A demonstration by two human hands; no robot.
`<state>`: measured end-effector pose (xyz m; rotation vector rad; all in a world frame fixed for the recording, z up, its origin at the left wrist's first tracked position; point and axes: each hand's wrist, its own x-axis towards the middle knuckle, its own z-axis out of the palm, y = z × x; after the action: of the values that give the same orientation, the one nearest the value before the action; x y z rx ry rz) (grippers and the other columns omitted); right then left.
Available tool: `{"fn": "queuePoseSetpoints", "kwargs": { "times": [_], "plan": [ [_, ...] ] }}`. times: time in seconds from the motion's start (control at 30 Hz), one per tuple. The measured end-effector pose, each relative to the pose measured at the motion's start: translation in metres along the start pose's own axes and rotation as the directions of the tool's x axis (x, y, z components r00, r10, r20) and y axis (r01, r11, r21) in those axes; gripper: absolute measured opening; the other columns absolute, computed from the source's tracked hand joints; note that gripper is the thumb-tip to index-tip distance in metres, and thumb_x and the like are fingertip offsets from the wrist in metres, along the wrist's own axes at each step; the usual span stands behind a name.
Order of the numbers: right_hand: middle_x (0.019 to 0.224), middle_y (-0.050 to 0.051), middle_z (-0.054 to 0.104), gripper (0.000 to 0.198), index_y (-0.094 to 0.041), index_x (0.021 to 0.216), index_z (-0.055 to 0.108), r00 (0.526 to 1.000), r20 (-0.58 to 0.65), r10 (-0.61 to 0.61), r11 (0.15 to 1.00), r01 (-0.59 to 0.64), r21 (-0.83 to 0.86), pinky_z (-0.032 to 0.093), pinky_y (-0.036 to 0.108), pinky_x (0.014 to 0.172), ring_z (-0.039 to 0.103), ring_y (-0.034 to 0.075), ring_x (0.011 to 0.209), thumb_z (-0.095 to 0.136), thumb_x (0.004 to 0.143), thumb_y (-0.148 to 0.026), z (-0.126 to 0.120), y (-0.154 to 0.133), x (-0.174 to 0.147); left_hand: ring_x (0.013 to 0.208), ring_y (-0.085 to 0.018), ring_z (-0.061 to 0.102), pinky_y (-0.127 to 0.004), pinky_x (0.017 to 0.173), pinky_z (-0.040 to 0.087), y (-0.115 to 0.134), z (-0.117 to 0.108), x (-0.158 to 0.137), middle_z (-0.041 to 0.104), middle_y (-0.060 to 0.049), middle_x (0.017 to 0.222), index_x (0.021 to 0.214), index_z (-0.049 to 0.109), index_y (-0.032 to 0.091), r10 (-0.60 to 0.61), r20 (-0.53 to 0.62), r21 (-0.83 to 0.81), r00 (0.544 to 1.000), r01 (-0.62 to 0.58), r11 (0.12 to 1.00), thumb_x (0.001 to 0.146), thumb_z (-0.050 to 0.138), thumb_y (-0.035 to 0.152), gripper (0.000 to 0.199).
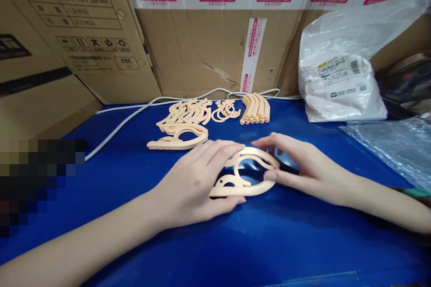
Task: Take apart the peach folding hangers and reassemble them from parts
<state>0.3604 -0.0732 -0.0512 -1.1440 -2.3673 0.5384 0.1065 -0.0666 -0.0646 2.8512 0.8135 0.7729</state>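
Observation:
A cream folding clothes hanger point(256, 188), folded together with its hook curled inside, lies in front of me on the blue tabletop. My left hand point(198, 177) is closed around the hanger's left end and covers that part. At the right tip, my right hand point(303, 166) holds the hanger with its thumb against the near side and its fingers bent over the far side. Just beyond my left hand rests a small stack of similar folded hangers point(178, 144). Behind it are loose cream pieces: a pile of curved arms point(186, 112), several hooks point(225, 111), and a neat row of curved arms point(256, 108).
Cardboard boxes point(202, 45) stand along the back and left. A white cable point(126, 119) runs across the table's rear. At the back right sits a white plastic bag point(340, 80) with a label, and clear plastic film point(397, 143) lies in front of it.

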Motion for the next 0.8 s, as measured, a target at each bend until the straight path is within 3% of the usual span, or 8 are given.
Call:
{"fn": "queuePoseSetpoints", "kwargs": {
  "times": [0.07,0.13,0.27,0.43,0.8],
  "plan": [
    [0.085,0.001,0.061,0.029,-0.020,0.098,0.061,0.991,0.047,0.128,0.979,-0.134,0.157,0.043,0.027,0.064,0.054,0.015,0.073,0.054,0.091,-0.047,-0.0022,-0.0015,0.0007,0.123,-0.024,0.050,-0.037,0.105,0.039,0.0010,-0.0016,0.0000,0.054,-0.013,0.132,0.134,0.036,0.015,0.023,-0.044,0.040,0.999,-0.021,0.999,0.083,0.065,0.041,0.064],
    [0.071,-0.002,0.052,0.032,-0.018,0.085,0.060,0.969,0.133,0.210,0.920,-0.242,0.309,0.036,0.023,0.054,0.044,0.011,0.062,0.051,0.092,-0.048,-0.0033,-0.0018,0.0016,0.124,-0.024,0.049,-0.037,0.107,0.038,0.0016,-0.0027,-0.0001,0.053,-0.013,0.133,0.134,0.035,0.015,0.033,-0.058,0.064,0.998,-0.029,0.998,0.084,0.064,0.041,0.063],
    [0.063,-0.004,0.039,0.036,-0.016,0.086,0.059,0.938,0.240,0.248,0.802,-0.338,0.493,0.024,0.022,0.046,0.032,0.008,0.054,0.054,0.089,-0.051,-0.0023,0.0009,0.0034,0.125,-0.026,0.049,-0.040,0.106,0.038,0.0007,-0.0035,0.0001,0.053,-0.014,0.134,0.136,0.034,0.016,0.017,-0.042,0.057,0.999,-0.015,0.998,0.084,0.064,0.047,0.068],
    [0.064,-0.004,0.039,0.036,-0.016,0.081,0.057,0.939,0.233,0.254,0.795,-0.340,0.503,0.023,0.023,0.047,0.031,0.008,0.055,0.056,0.088,-0.051,-0.0012,0.0030,0.0040,0.125,-0.026,0.049,-0.039,0.105,0.040,-0.0011,-0.0033,-0.0002,0.053,-0.014,0.134,0.134,0.036,0.015,-0.007,-0.034,0.032,0.999,0.008,0.999,0.082,0.065,0.051,0.070],
    [0.060,-0.005,0.044,0.035,-0.017,0.076,0.055,0.939,0.226,0.258,0.782,-0.340,0.522,0.025,0.023,0.047,0.037,0.008,0.052,0.058,0.088,-0.049,0.0000,0.0037,0.0031,0.125,-0.026,0.050,-0.040,0.107,0.039,-0.0014,-0.0035,0.0002,0.054,-0.016,0.135,0.135,0.041,0.009,0.048,-0.029,0.137,0.998,-0.044,0.990,0.082,0.064,0.052,0.072]
  ]
}}
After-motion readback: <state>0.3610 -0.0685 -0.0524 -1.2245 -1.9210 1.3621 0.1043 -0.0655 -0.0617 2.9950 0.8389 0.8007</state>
